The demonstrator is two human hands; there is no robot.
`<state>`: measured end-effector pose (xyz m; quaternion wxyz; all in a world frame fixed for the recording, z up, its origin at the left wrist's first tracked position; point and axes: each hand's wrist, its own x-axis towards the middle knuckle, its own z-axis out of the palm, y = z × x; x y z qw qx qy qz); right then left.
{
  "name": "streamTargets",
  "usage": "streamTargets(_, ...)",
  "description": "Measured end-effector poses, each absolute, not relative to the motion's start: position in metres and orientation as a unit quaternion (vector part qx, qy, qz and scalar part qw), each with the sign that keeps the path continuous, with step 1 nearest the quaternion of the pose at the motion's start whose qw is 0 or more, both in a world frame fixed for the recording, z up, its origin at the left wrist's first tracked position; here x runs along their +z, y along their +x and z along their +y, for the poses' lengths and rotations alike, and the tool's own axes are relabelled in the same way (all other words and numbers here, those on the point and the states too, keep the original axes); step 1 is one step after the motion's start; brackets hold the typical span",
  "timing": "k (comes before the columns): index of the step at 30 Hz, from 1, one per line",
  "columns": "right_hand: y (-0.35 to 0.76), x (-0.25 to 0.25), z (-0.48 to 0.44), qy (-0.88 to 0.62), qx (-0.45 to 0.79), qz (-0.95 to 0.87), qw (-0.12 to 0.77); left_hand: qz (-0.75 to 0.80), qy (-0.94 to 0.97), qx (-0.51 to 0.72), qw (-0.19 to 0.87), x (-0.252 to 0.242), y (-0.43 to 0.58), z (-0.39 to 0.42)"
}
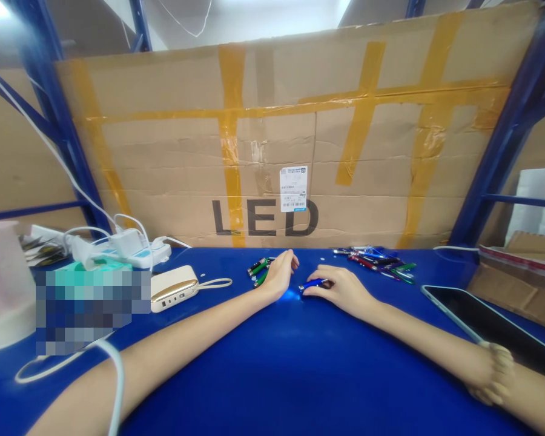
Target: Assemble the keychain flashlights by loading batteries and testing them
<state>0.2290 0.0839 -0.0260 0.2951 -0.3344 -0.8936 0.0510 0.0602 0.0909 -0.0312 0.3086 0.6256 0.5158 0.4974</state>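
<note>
My right hand grips a short blue metallic pen, whose tip sticks out to the left of my fingers. My left hand rests palm down on the blue tabletop, close to the pen and holding nothing I can see. Just left of it lies a small bunch of green and black pens. A larger heap of mixed red, blue, green and silver pens lies beyond my right hand, near the cardboard.
A large taped cardboard sheet printed LED stands behind the table between blue shelf uprights. On the left are a gold-and-white power bank, a power strip with charger, and a translucent container. A dark tablet lies on the right.
</note>
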Motion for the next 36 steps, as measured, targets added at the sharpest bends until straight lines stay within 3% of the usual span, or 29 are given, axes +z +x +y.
streamTargets(10, 0.2299, -0.0251, 0.083, -0.413, 0.031, -0.843, 0.343, 0.51, 0.644, 0.488, 0.295, -0.029, 0.0608, 0.0876)
streamTargets(36, 0.2309, -0.0272, 0.0901, -0.349, 0.13, -0.867, 0.33, 0.51, 0.634, 0.494, 0.306, -0.0292, 0.0611, 0.0876)
